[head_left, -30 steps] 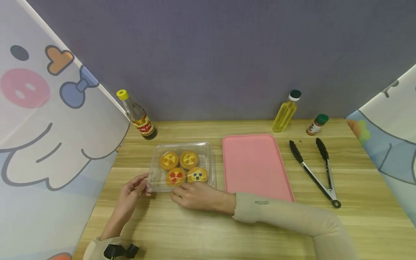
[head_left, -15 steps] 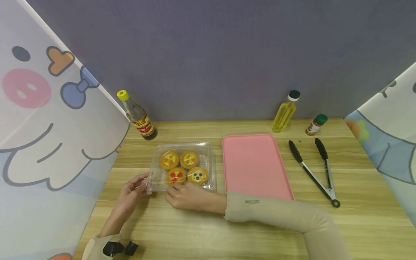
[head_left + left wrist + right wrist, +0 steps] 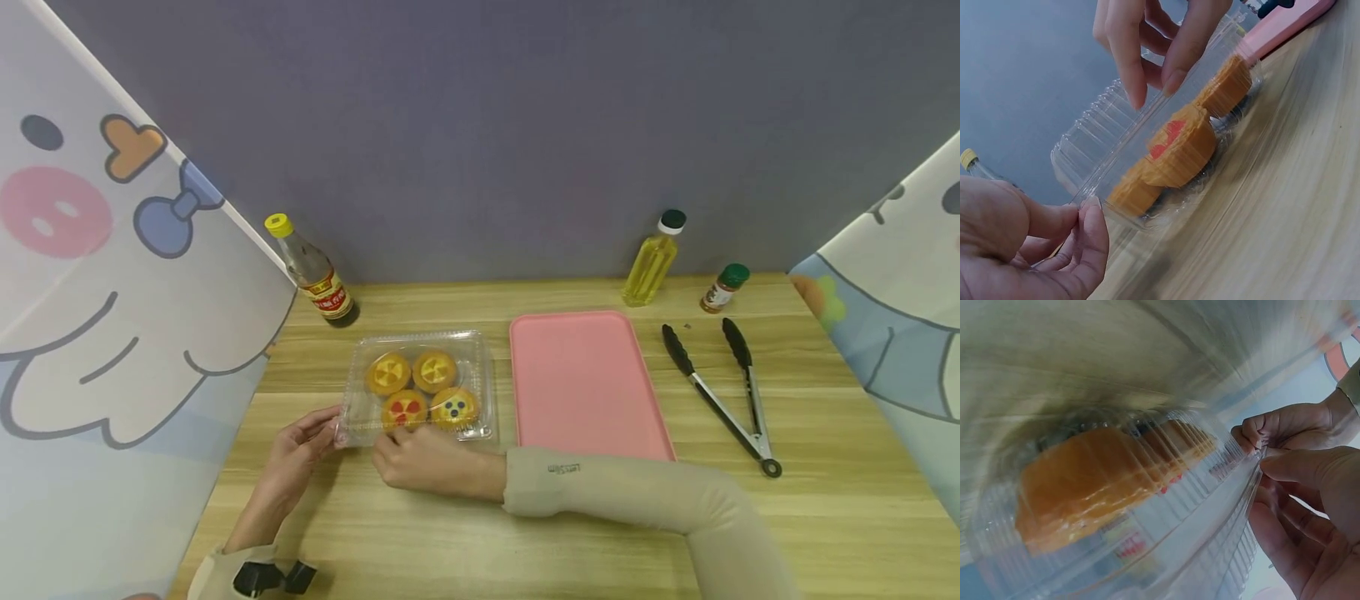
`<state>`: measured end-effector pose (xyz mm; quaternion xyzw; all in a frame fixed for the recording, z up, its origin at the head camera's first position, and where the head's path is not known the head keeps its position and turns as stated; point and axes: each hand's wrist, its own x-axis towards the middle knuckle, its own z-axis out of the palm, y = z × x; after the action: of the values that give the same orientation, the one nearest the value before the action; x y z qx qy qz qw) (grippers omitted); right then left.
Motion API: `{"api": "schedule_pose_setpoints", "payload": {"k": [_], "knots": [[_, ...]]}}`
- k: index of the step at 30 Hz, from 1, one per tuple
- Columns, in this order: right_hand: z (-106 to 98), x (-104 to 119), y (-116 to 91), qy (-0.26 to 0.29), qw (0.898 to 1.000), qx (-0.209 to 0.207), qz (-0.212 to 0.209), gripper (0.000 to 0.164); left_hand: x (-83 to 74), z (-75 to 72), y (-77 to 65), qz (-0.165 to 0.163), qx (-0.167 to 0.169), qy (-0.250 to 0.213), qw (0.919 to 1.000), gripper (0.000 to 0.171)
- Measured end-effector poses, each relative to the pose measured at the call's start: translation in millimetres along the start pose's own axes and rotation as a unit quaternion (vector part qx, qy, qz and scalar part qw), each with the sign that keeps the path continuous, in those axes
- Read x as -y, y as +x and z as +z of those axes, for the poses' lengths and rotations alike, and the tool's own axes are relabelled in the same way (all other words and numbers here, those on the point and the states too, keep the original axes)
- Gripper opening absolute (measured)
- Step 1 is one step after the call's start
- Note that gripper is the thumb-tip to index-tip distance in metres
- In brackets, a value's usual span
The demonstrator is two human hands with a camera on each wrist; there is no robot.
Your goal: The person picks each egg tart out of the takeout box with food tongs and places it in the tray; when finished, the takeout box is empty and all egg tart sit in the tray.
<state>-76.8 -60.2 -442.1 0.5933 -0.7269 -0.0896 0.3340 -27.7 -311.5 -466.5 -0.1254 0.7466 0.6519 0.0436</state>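
Note:
On the table sits a clear plastic clamshell box (image 3: 477, 360) with several round tarts inside. One tart (image 3: 405, 408) has red pieces on top, another (image 3: 454, 408) dark blue dots. My left hand (image 3: 288, 457) pinches the box's front left corner between thumb and fingers. Midway along the front edge, my right hand (image 3: 429, 460) pinches the rim. In the left wrist view, the thumb and index finger of the right hand (image 3: 1160, 44) meet at the rim seam. The right wrist view has both hands close together at the edge. Lid and base appear together at the seam.
Right of the box lies a pink tray (image 3: 577, 375), partly behind the right sleeve. Black-tipped tongs (image 3: 738, 417) lie spread farther right. A sauce bottle (image 3: 318, 279), an oil bottle (image 3: 651, 265) and a small spice jar (image 3: 723, 292) stand along the back wall.
My right hand has slid a little to the left along the box's front edge, toward the left hand. The left hand keeps its place at the corner.

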Motion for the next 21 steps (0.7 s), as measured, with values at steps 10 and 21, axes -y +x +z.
{"api": "schedule_pose_setpoints", "payload": {"k": [10, 21], "knots": [[0.9, 2.4, 6.8, -0.022, 1.000, -0.003, 0.000, 0.036, 0.9, 0.1, -0.9, -0.003, -0.006, -0.018, 0.9998, 0.034], [-0.2, 7.5, 18.5, -0.029, 0.999, 0.029, 0.002, 0.037, -0.1, -6.7, -2.6, 0.010, 0.040, -0.038, 0.9984, 0.027]]}}
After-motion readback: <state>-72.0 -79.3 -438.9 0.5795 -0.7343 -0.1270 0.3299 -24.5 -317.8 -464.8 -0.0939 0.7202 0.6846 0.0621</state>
